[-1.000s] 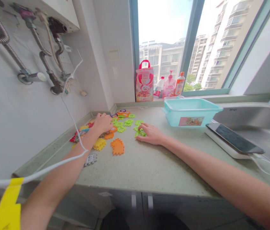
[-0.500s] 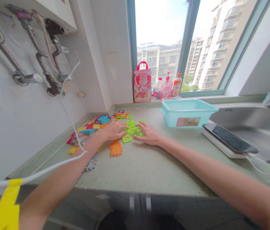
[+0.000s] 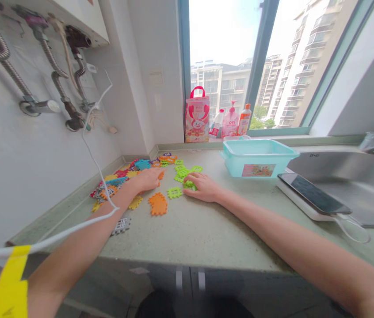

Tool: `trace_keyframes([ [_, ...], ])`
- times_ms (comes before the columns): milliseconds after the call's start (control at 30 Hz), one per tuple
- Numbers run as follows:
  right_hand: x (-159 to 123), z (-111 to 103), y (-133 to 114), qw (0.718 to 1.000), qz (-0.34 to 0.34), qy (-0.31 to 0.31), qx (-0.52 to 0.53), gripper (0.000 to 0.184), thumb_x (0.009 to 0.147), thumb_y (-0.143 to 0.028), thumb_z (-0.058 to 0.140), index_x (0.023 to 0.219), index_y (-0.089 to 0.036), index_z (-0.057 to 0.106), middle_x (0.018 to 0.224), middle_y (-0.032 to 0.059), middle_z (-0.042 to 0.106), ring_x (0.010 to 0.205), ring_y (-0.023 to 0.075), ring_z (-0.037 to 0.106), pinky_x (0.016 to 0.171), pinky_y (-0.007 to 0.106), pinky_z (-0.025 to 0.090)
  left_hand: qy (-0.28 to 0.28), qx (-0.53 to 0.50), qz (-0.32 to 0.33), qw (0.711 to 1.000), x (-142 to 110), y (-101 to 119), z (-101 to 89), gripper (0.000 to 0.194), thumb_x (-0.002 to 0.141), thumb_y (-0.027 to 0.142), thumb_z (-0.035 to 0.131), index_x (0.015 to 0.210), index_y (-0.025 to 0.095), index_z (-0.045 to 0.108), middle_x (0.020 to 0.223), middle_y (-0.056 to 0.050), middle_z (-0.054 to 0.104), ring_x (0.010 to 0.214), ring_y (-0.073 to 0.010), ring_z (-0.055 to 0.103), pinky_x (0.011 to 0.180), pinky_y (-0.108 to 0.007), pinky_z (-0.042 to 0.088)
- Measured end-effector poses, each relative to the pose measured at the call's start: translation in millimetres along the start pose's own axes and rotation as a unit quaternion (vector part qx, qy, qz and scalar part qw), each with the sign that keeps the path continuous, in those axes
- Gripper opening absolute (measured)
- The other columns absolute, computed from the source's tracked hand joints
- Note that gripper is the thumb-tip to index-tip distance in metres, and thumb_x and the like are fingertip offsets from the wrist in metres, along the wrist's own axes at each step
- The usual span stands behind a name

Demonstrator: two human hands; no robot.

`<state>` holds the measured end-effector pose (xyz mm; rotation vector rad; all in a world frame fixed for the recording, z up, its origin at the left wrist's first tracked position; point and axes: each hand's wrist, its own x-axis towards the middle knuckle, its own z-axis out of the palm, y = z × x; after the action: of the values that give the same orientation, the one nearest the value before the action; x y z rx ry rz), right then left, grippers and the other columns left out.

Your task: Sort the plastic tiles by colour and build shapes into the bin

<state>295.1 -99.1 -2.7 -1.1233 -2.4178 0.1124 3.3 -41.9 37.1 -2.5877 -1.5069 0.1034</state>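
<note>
Flat interlocking plastic pieces in many colours (image 3: 120, 179) lie scattered along the left back of the counter (image 3: 207, 229). My left hand (image 3: 147, 179) rests flat among them, fingers stretched toward a small orange piece. My right hand (image 3: 203, 186) lies with curled fingers on a green piece (image 3: 188, 185). Several more green pieces (image 3: 183, 170) lie just behind it, and one green piece (image 3: 174, 192) sits between my hands. An orange joined piece (image 3: 158, 204) lies in front of my left hand. A grey piece (image 3: 121, 225) lies near my left forearm.
A turquoise plastic bin (image 3: 258, 157) stands to the right of the pieces. A phone on a white scale (image 3: 313, 198) and a steel sink (image 3: 346, 170) are at the right. A pink bag (image 3: 196, 115) and bottles (image 3: 236, 121) stand on the sill. A white cable (image 3: 94, 150) hangs over my left arm.
My left hand drew back to the left from the green pieces toward the mixed pile. My right hand curled its fingers onto a green piece. One green piece now lies apart between my hands.
</note>
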Motion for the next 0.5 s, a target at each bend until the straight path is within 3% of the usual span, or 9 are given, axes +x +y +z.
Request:
trace_keyframes([
  [233, 1, 3, 2, 1.000, 0.024, 0.017, -0.004, 0.040, 0.096, -0.053, 0.069, 0.125, -0.025, 0.067, 0.132, 0.0117, 0.064, 0.126, 0.0289, 0.060, 0.109, 0.046, 0.043, 0.029, 0.010, -0.050, 0.998, 11, -18, -1.3, 0.048, 0.098, 0.030, 0.044, 0.139, 0.022, 0.066, 0.151, -0.012, 0.060, 0.137, -0.0308, 0.057, 0.115, -0.044, 0.044],
  [500, 0, 1, 3, 1.000, 0.021, 0.017, 0.007, 0.039, 0.096, -0.052, 0.069, 0.125, -0.025, 0.067, 0.135, 0.0117, 0.063, 0.128, 0.0292, 0.058, 0.109, 0.046, 0.042, 0.030, 0.060, -0.088, 0.994, 80, -12, -14.5, 0.064, 0.088, 0.040, 0.059, 0.150, 0.025, 0.057, 0.145, -0.017, 0.061, 0.135, -0.0362, 0.056, 0.112, -0.047, 0.045],
])
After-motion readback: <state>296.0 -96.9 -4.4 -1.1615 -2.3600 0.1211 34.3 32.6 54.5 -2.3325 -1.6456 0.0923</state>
